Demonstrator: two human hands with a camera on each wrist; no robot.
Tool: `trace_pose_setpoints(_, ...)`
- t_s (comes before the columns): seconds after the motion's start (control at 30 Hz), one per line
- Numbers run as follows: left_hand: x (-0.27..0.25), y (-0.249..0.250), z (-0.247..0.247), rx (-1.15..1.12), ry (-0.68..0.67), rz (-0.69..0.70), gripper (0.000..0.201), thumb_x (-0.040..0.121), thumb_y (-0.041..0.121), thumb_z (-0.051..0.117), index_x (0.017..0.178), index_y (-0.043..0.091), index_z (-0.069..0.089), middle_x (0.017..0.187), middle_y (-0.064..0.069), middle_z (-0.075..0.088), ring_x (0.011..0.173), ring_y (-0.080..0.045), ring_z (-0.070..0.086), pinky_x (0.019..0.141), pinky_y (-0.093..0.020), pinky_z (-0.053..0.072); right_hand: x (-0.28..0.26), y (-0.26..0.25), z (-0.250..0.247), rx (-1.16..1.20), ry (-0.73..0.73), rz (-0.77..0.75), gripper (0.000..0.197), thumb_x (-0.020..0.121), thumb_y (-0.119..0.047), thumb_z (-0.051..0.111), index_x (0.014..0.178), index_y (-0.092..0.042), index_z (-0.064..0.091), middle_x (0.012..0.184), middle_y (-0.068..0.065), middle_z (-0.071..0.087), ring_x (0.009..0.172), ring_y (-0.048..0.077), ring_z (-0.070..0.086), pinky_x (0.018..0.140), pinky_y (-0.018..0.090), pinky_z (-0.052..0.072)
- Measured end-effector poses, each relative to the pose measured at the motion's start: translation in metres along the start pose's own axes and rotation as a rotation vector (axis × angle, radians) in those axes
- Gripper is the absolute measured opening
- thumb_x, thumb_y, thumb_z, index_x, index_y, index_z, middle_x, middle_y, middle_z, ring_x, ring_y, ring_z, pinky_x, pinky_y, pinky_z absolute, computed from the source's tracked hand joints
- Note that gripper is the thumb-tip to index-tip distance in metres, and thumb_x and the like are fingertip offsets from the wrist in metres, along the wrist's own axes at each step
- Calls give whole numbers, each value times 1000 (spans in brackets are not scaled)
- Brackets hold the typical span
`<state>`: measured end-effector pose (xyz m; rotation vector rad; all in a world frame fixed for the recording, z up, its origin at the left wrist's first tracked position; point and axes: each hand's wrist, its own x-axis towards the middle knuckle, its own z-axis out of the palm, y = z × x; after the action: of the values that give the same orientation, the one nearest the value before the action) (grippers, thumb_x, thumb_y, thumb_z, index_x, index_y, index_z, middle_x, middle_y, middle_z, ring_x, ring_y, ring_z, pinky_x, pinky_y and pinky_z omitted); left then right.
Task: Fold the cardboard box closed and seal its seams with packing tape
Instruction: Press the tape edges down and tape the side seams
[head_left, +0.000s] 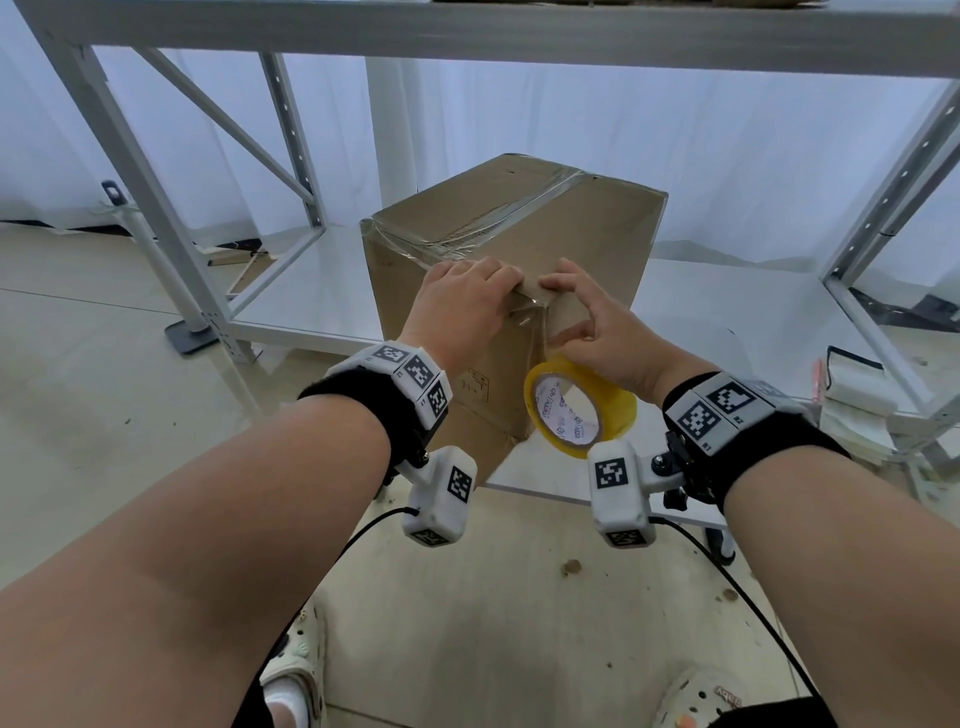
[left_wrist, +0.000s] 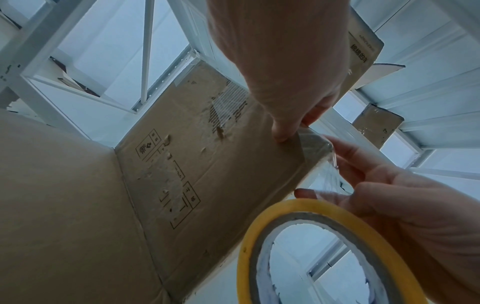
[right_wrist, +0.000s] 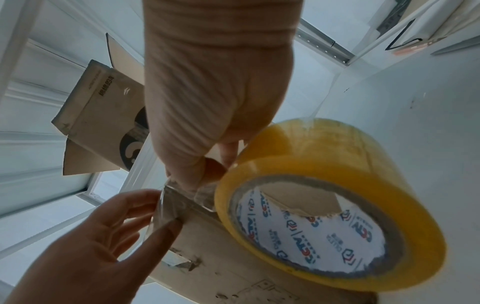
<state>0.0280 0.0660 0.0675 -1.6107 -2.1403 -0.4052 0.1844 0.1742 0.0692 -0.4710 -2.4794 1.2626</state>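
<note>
At the near top corner of the brown cardboard box (head_left: 514, 249), our left hand (head_left: 462, 301) presses clear tape while our right hand (head_left: 597, 332), just right, pinches the strip above the dangling yellow tape roll (head_left: 579, 408).

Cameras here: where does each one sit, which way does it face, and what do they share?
Head: on the head, looking down at the cardboard box; both forearms show.
Left wrist: under the left hand, looking up the box side.
Right wrist: under the right hand, facing the tape roll.
Shared: both hands at the box corner, the roll.
</note>
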Motion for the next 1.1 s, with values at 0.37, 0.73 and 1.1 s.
trace_pose_setpoints(0.37, -11, 9, -2, 17, -85, -15, 53, 93, 46, 48, 143, 36, 34, 137, -4, 43, 126, -26, 43, 110, -40, 20, -22, 15, -3, 228, 146, 676, 74, 85, -49, 64, 139, -16, 25, 118, 13, 53, 90, 32, 65, 70, 38, 58)
trace_pose_setpoints(0.73, -11, 6, 1, -10, -51, -30, 50, 91, 47, 53, 139, 36, 43, 132, -2, 48, 123, -26, 46, 108, -42, 25, -35, -19, -26, 6, 31, 470, 38, 95, -41, 52, 75, -10, 58, 60, 5, 53, 50, 14, 47, 49, 23, 44)
trace_pose_setpoints(1.1, -10, 3, 0, -54, -18, -13, 48, 92, 43, 53, 138, 32, 46, 129, -6, 50, 120, -29, 47, 107, -42, 28, -19, 3, 1, -227, -40, 428, 57, 99, -52, 32, 121, -4, 54, 113, 14, 59, 104, 28, 57, 91, 38, 45)
